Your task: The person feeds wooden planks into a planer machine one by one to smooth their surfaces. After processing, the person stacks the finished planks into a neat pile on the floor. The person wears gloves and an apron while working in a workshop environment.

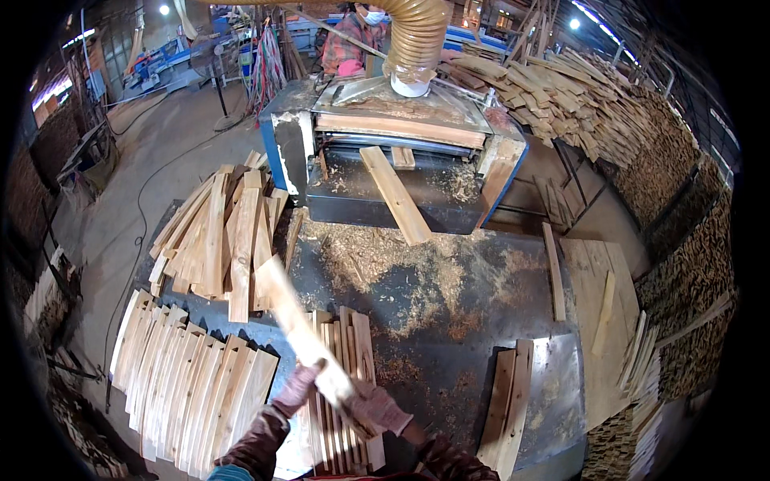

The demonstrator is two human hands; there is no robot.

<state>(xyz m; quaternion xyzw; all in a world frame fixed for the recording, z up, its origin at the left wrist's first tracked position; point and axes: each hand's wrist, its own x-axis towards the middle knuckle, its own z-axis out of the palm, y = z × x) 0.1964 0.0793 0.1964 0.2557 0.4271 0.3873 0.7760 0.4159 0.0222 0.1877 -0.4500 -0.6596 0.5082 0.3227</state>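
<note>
Left hand: the gloved left hand (298, 386) is closed around the near end of a pale wood slat (303, 333).
Right hand: the gloved right hand (375, 406) clamps the same end (motion blur hides the fingers).
Slat: raised and tilted over the stack of slats (346, 353) at the steel table's (449, 321) near edge.
Machine: a planer (401, 144) at the far edge, one board (395, 195) poking out.
Handling: best lowered flat, edges flush with the stack, fingers kept clear underneath.
</note>
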